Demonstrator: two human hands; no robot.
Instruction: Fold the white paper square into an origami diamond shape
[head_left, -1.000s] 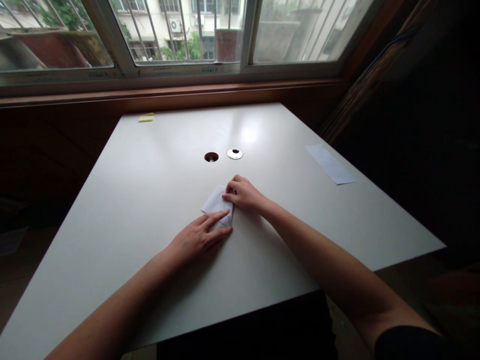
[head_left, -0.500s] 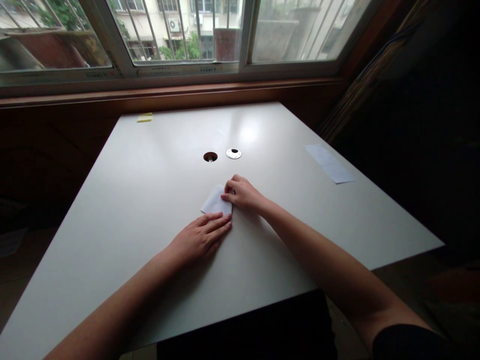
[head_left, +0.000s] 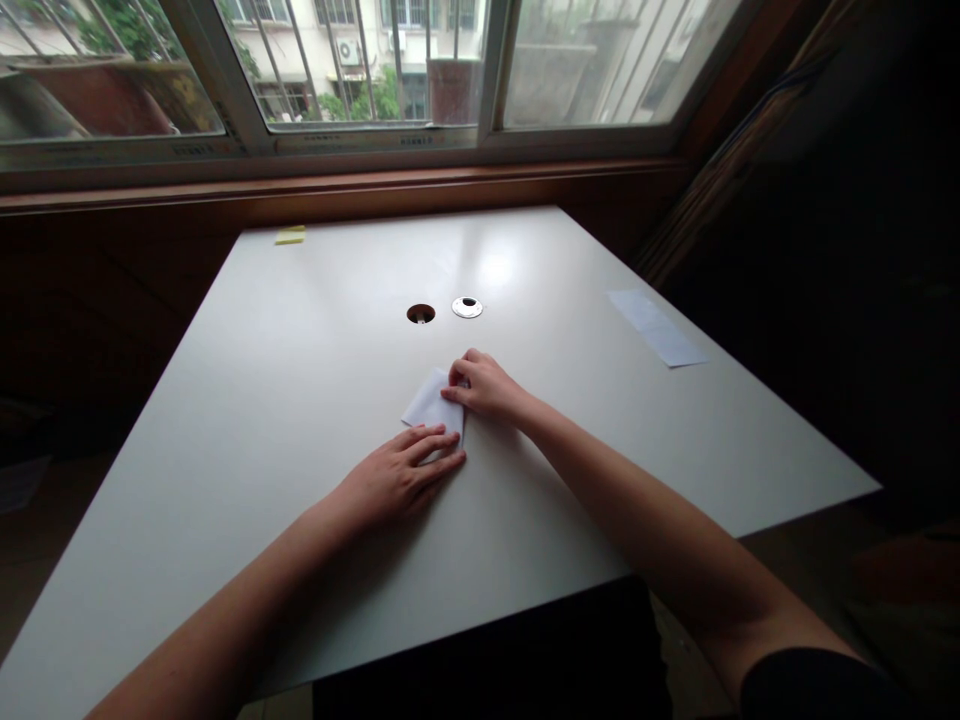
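Note:
A small folded sheet of white paper (head_left: pixel 433 402) lies on the white table (head_left: pixel 300 370) between my hands. My left hand (head_left: pixel 401 465) rests flat across its near edge, fingers stretched out and slightly spread. At the paper's right corner my right hand (head_left: pixel 480 385) is closed, with thumb and fingers pinching the edge. Part of the paper is covered by the fingers of both hands.
Beyond the paper are a round hole (head_left: pixel 421 314) in the tabletop and a silver ring-shaped cover (head_left: pixel 467 307). A strip of white paper (head_left: pixel 656 327) lies near the right edge. A yellow slip (head_left: pixel 290 235) sits at the far left corner, below the window (head_left: pixel 360 70).
The fingers of my left hand have spread apart a little, the index side uncovering more of the paper's near edge. My right hand stays where it was.

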